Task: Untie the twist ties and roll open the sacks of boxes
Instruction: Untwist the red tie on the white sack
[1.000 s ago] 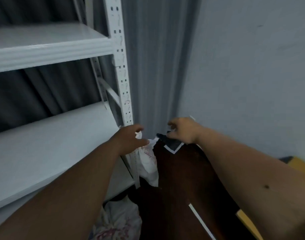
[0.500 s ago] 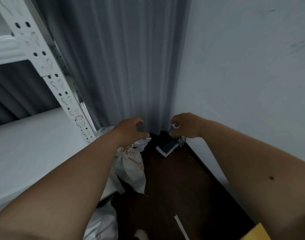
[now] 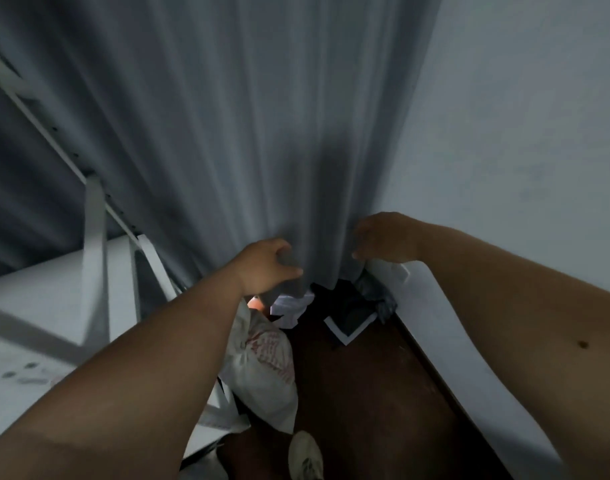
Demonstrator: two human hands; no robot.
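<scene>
Here, both bare forearms reach forward into a dim corner where a long grey pleated curtain (image 3: 248, 133) hangs beside a pale painted wall (image 3: 521, 116). The left hand (image 3: 265, 268) grips the lower hem of the curtain, thumb and curled fingers bunched around a fold of the fabric. The right hand (image 3: 383, 237) hovers at the curtain's right edge with its fingers loosely bent and slightly spread; whether it touches the cloth or holds anything, I cannot tell. Below the left wrist, a white plastic sack with red printing (image 3: 265, 372) lies on the dark brown floor (image 3: 359, 393), leaning against the foot of a white metal shelving rack (image 3: 95, 265) at the left. No tie at its neck is clear enough to make out. Just beyond the sack, under the curtain hem, a second white bundle (image 3: 289, 306) shows, and to its right a dark flat thing with a white border (image 3: 352, 323) rests near a crumpled dark grey bag (image 3: 379, 296) at the wall's base. A pale shoe toe (image 3: 305, 455) shows at the bottom edge.
</scene>
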